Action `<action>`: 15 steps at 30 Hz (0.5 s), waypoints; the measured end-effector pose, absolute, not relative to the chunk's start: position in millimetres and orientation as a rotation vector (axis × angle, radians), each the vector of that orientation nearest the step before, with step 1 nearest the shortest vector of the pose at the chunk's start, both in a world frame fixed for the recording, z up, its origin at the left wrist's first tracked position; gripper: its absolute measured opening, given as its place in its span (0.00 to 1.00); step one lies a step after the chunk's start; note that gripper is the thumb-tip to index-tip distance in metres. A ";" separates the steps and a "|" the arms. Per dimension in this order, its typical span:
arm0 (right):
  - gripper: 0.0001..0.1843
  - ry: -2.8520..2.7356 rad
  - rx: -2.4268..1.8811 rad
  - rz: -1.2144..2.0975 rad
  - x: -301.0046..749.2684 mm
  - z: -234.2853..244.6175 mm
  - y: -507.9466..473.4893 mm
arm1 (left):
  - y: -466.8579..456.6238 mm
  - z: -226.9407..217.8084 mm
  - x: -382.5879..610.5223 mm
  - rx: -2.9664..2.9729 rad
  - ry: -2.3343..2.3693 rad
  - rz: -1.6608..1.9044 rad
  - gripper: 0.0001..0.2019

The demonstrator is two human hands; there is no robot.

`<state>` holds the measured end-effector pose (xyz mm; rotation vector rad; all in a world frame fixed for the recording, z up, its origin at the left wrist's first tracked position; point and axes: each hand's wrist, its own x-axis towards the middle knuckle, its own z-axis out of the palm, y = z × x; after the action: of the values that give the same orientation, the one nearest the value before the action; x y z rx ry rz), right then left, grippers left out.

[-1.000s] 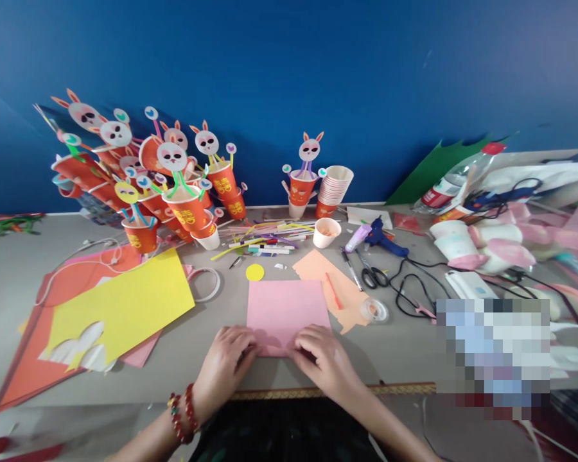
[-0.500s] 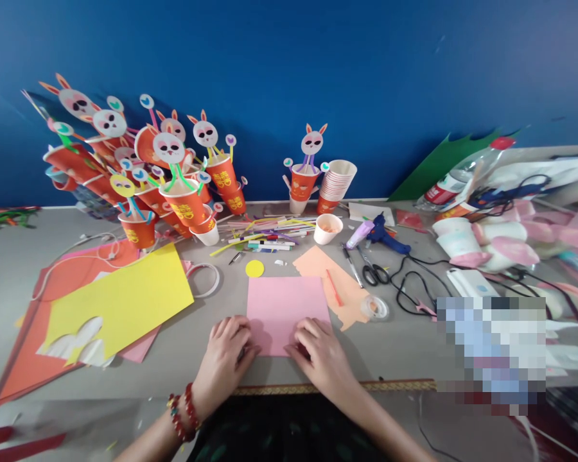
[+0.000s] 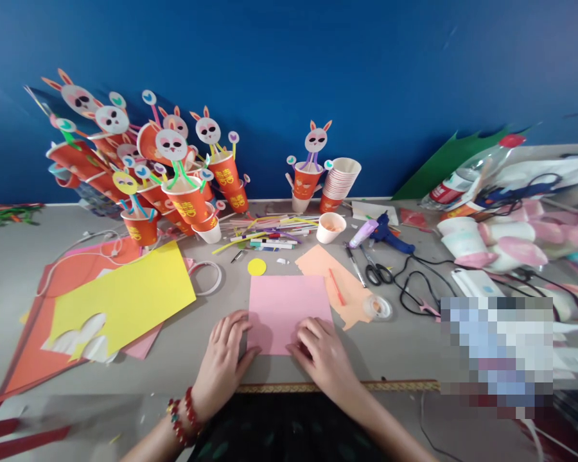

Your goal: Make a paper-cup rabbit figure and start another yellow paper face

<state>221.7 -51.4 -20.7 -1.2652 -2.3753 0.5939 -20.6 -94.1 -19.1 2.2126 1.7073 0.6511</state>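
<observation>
A square sheet of pink paper (image 3: pixel 282 298) lies flat on the table in front of me. My left hand (image 3: pixel 227 350) rests at its lower left edge, fingers stretched forward and thumb apart, touching the paper's side. On the lower right part of the sheet lies my right hand (image 3: pixel 320 350), its fingers loosely bent and the thumb apart near the bottom edge. Neither hand grips anything that I can see. Just beyond the sheet is a yellow paper disc (image 3: pixel 257 267). Orange paper (image 3: pixel 313 260), partly under the pink sheet, carries a red-orange pen-like stick (image 3: pixel 336 287).
Yellow cardstock (image 3: pixel 130 295) lies left beside a tape roll (image 3: pixel 220 280). Rabbit-faced paper cups (image 3: pixel 185 202) crowd the back left. To the right are scissors (image 3: pixel 379 274), clear tape (image 3: pixel 378 308), a blue glue gun (image 3: pixel 390 236) with cords, and a bottle (image 3: pixel 462 179).
My left hand's fingers have straightened and its thumb has opened away from them. The right hand stays nearly still on the pink paper. The whole view has shifted slightly.
</observation>
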 end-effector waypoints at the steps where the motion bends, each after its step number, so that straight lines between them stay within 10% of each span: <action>1: 0.09 -2.377 -1.260 0.584 221.7 -21.2 -51.3 | -94.8 -18.9 -20.9 2.216 1.699 0.644 0.12; 15: 0.09 -2.381 -1.248 0.549 220.9 -22.4 -49.2 | -94.4 -17.3 -24.3 2.405 1.612 0.602 0.20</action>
<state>220.9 -49.2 -22.4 -1.2475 -2.3810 0.5488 -24.3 -94.4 -17.3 2.4048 1.6118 0.6024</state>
